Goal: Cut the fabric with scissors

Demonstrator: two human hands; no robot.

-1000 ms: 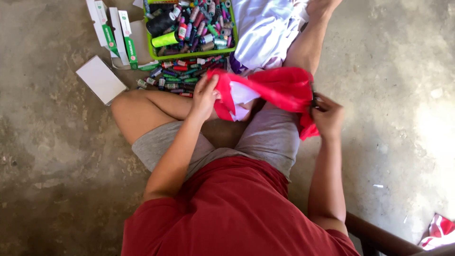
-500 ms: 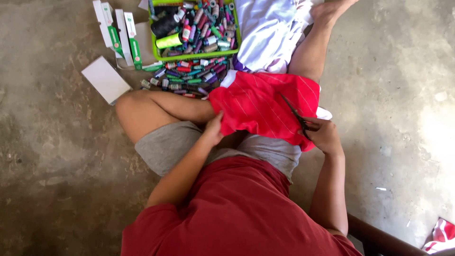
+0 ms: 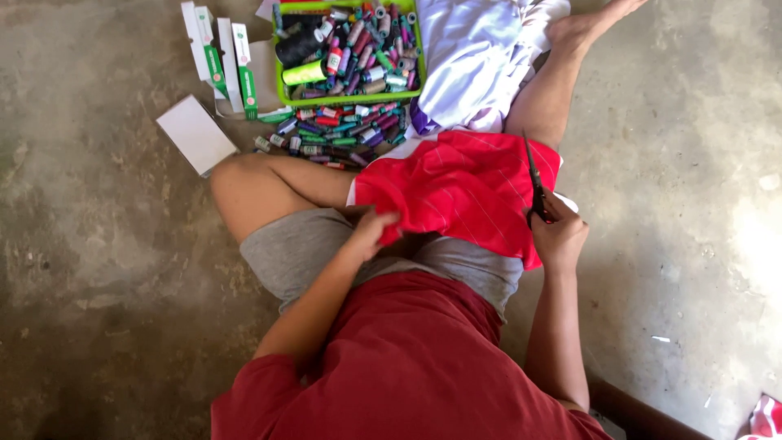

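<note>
A red cloth (image 3: 460, 191) with thin white lines lies spread over my lap and right leg. My left hand (image 3: 371, 232) grips its near left edge. My right hand (image 3: 558, 236) is closed around dark scissors (image 3: 535, 183), whose blades point away from me along the cloth's right edge. I sit on a concrete floor in grey shorts and a red shirt.
A green tray (image 3: 281, 94) full of several thread spools stands ahead, with more spools (image 3: 330, 134) lying in front of it. Small white and green boxes (image 3: 220, 61) and a white box (image 3: 195, 134) lie to the left. White cloth (image 3: 476, 57) lies beside my right leg.
The red cloth went from bunched and lifted between both hands to spread flat over my lap. My left hand came down to its near edge, and the scissors now lie along its right edge.
</note>
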